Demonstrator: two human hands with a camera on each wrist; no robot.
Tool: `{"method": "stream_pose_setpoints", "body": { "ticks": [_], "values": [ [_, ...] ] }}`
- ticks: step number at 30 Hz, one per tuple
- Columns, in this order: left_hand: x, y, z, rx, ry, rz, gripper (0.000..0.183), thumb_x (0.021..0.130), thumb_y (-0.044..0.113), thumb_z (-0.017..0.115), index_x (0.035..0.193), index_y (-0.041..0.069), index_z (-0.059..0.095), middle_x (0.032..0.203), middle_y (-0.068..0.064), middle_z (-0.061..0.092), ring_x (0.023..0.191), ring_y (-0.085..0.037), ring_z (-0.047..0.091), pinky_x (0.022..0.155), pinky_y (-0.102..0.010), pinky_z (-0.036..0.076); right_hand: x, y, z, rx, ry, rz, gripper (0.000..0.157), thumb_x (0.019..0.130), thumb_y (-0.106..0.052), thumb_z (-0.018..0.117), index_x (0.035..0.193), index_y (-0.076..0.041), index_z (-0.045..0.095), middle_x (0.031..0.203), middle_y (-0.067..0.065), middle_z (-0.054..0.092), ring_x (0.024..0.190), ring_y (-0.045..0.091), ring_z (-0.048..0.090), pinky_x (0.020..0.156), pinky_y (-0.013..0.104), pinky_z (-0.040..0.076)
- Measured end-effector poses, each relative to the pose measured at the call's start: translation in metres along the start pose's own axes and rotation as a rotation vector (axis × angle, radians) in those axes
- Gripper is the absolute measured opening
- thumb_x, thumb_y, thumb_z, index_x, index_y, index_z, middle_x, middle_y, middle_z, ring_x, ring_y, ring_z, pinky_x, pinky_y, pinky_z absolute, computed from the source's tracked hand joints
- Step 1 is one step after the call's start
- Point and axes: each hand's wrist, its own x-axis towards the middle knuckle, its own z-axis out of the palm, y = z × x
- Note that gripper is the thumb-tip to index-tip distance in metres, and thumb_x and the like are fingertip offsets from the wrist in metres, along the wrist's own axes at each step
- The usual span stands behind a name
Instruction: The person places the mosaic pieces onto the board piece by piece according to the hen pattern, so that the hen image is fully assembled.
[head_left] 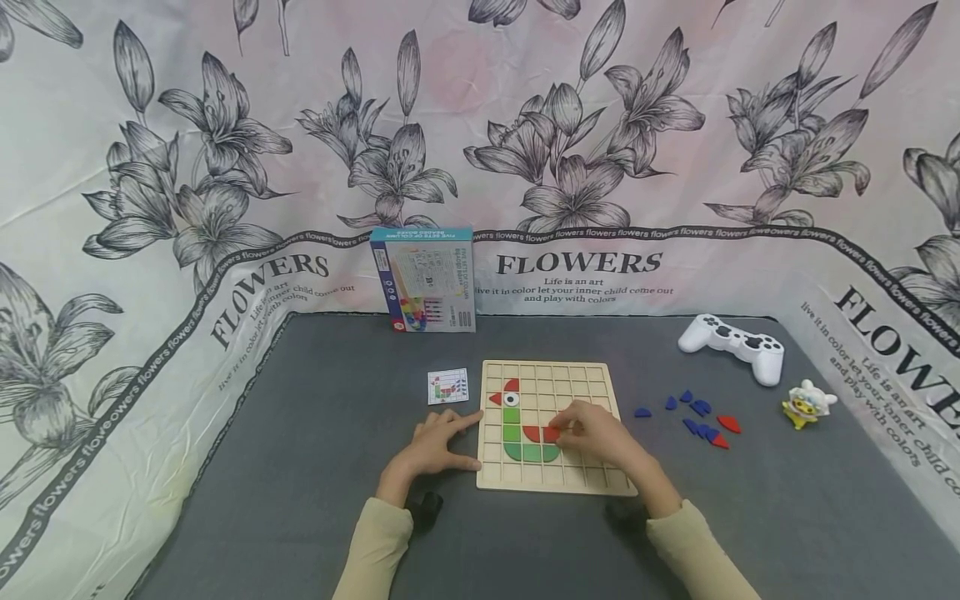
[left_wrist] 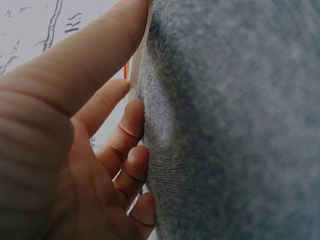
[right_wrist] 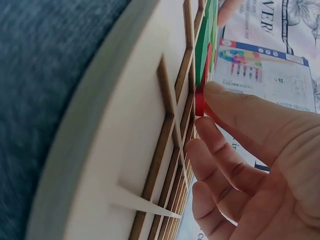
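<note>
A wooden grid board [head_left: 585,383] lies on the table, bearing a bird figure made of coloured pieces. Green squares [head_left: 512,423] form its neck, rounded green pieces its base, and an eye piece [head_left: 512,399] its head. Along the board's left edge, my left hand [head_left: 431,446] rests with thumb and forefinger spread, touching the rim. My right hand [head_left: 596,433] pinches a red quarter-round piece [right_wrist: 200,101] between thumb and fingers, right at the grid. It sits beside another red piece [head_left: 531,433], just above the green base. In the left wrist view, the fingers [left_wrist: 132,117] are loosely bent against the table cloth.
Several blue pieces [head_left: 701,407] and red pieces [head_left: 728,424] lie scattered right of the board. Farther right are a white game controller [head_left: 731,346] and a small yellow-and-white figurine [head_left: 807,405]. A pattern card [head_left: 447,387] lies left of the board; a box [head_left: 427,283] stands behind.
</note>
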Motion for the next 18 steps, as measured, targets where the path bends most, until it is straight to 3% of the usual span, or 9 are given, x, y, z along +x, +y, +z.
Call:
{"method": "stream_pose_setpoints", "body": {
  "ticks": [10, 18],
  "values": [
    [0.001, -0.002, 0.002, 0.006, 0.005, 0.004, 0.08, 0.072, 0.042, 0.076, 0.142, 0.022, 0.041, 0.095, 0.002, 0.045, 0.084, -0.015, 0.031, 0.077, -0.037, 0.025, -0.003, -0.004, 0.0, -0.056, 0.034, -0.046, 0.021, 0.084, -0.021, 0.068, 0.101, -0.009, 0.071, 0.088, -0.002, 0.065, 0.073, 0.007, 0.053, 0.065, 0.026, 0.045],
    [0.001, -0.003, 0.002, 0.01, 0.006, 0.002, 0.081, 0.072, 0.042, 0.077, 0.142, 0.022, 0.04, 0.095, 0.002, 0.045, 0.084, -0.015, 0.031, 0.076, -0.037, 0.025, -0.012, -0.007, -0.006, -0.062, 0.05, -0.011, 0.02, 0.085, -0.019, 0.067, 0.102, -0.01, 0.07, 0.09, -0.003, 0.065, 0.073, 0.006, 0.055, 0.064, 0.026, 0.045]
  ]
}}
